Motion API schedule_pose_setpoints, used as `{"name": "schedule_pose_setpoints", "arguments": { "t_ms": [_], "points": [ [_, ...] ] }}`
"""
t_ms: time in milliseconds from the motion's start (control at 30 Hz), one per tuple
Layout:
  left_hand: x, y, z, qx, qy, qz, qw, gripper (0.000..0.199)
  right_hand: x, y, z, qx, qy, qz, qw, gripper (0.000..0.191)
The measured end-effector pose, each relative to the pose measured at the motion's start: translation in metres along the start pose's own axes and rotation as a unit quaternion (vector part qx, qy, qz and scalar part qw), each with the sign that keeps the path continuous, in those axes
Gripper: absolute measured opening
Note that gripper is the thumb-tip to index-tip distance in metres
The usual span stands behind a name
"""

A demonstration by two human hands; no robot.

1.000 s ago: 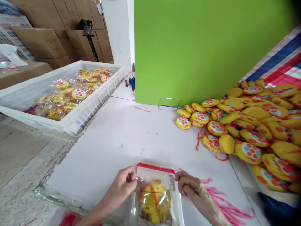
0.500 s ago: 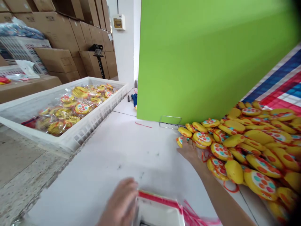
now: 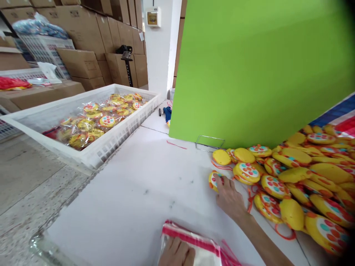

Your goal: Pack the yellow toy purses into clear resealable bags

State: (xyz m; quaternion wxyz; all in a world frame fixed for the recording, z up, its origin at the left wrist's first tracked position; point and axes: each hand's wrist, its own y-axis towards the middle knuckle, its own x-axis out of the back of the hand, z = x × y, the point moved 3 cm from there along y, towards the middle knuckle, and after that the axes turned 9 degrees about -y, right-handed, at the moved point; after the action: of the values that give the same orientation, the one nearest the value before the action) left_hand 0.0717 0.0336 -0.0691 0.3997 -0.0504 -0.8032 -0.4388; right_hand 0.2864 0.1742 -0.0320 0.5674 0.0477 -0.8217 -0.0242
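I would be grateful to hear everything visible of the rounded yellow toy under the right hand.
The rounded yellow toy looks smooth, perhaps plastic, with orange spots at its rim and a white face bearing coloured dots. It lies face up on the white tabletop, just apart from the heap of similar toys. Fingertips of the right hand touch it and hide part of it.

Yellow toys (image 3: 292, 214) on white table (image 3: 119, 188)

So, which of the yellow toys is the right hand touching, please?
The spotted one left of the pile; it alone has the right hand on it.
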Motion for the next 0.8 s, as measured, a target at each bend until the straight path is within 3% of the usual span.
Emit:
{"name": "schedule_pose_setpoints", "arguments": {
  "t_ms": [67, 200, 333, 400, 467, 533, 600, 667, 800],
  "points": [
    [0.003, 0.003, -0.001, -0.015, 0.001, -0.022, 1.000, 0.034, 0.003, 0.005, 0.007, 0.002, 0.002, 0.010, 1.000, 0.063],
    [0.002, 0.004, -0.003, -0.035, 0.004, -0.052, 0.998, 0.036, 0.010, 0.033, 0.016, -0.043, 0.027, 0.022, 0.998, 0.052],
    [-0.001, 0.000, -0.002, -0.041, -0.017, -0.067, 0.997, 0.030, 0.022, 0.037, 0.021, -0.033, 0.130, 0.025, 0.991, 0.057],
    [0.000, -0.001, 0.000, -0.012, -0.042, -0.027, 0.999, 0.022, 0.029, 0.020, 0.023, -0.002, 0.213, 0.033, 0.977, 0.058],
    [0.004, -0.001, 0.004, 0.051, -0.080, 0.057, 0.994, 0.004, 0.036, -0.005, 0.025, 0.029, 0.289, 0.052, 0.955, 0.053],
    [0.010, 0.001, 0.007, 0.118, -0.128, 0.140, 0.975, 0.018, 0.044, -0.035, 0.027, 0.044, 0.382, 0.075, 0.920, 0.045],
    [0.017, 0.003, 0.007, 0.161, -0.186, 0.188, 0.951, 0.037, 0.054, -0.063, 0.028, 0.031, 0.502, 0.097, 0.859, 0.041],
    [0.023, 0.005, 0.006, 0.197, -0.241, 0.193, 0.931, 0.050, 0.066, -0.089, 0.029, 0.008, 0.607, 0.113, 0.786, 0.041],
    [0.026, 0.001, 0.008, 0.309, -0.300, 0.167, 0.887, 0.071, 0.083, -0.127, 0.035, -0.038, 0.713, 0.173, 0.679, 0.045]
  ]
}}
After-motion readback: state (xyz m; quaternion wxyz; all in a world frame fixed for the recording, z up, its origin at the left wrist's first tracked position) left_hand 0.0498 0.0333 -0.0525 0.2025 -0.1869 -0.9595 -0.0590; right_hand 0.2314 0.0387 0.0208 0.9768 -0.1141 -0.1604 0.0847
